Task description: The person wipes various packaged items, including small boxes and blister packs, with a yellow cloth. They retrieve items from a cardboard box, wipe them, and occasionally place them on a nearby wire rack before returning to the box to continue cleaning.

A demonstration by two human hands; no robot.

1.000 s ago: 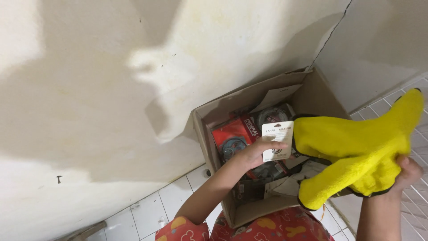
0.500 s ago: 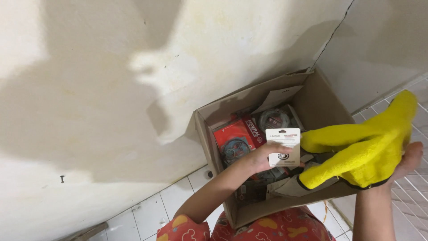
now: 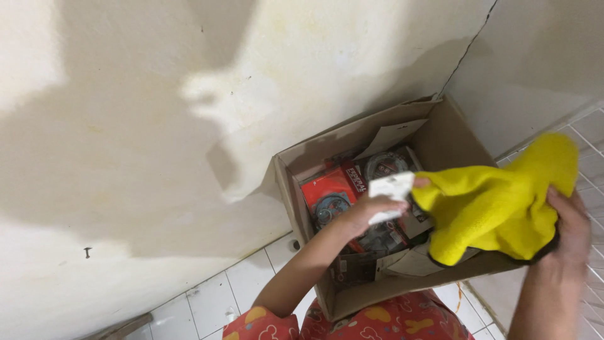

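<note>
- Left hand (image 3: pixel 363 213) is gripping a small white card packet (image 3: pixel 389 192) over the open cardboard box (image 3: pixel 371 296); thumb and fingers are pinching it.
- Packet is now tilting and looking blurred; half a second ago it was facing the camera flat and upright.
- Right hand (image 3: pixel 569 220) is closing around a yellow cloth (image 3: pixel 497 208) with a dark edge, clutching it from the right side.
- Cloth is bunching up now; earlier it was spreading in two long lobes and the palm was sitting more open under it.
- Cloth's left tip is now touching the packet, or just beside it, where the left fingertip is showing; before, there was a gap between them.
- Cloth is hanging over the right half of the box, covering part of its near right wall.
- Box is not shifting between frames; it is sitting on the floor, pushed into the wall corner.
- Inside the box: a red flat package (image 3: pixel 330 189) with a round part under clear film, a dark package (image 3: pixel 387 165) beside it, loose papers; details are too blurred to tell.
- Floor (image 3: pixel 207 293) is showing white square tiles with dark grout.
- Wall (image 3: pixel 157 113) is looking cream, stained and patchy, with a crack (image 3: pixel 469 47) running down toward the box.
- Red patterned clothing (image 3: pixel 377 321) is showing at the bottom edge, just below the box.
</note>
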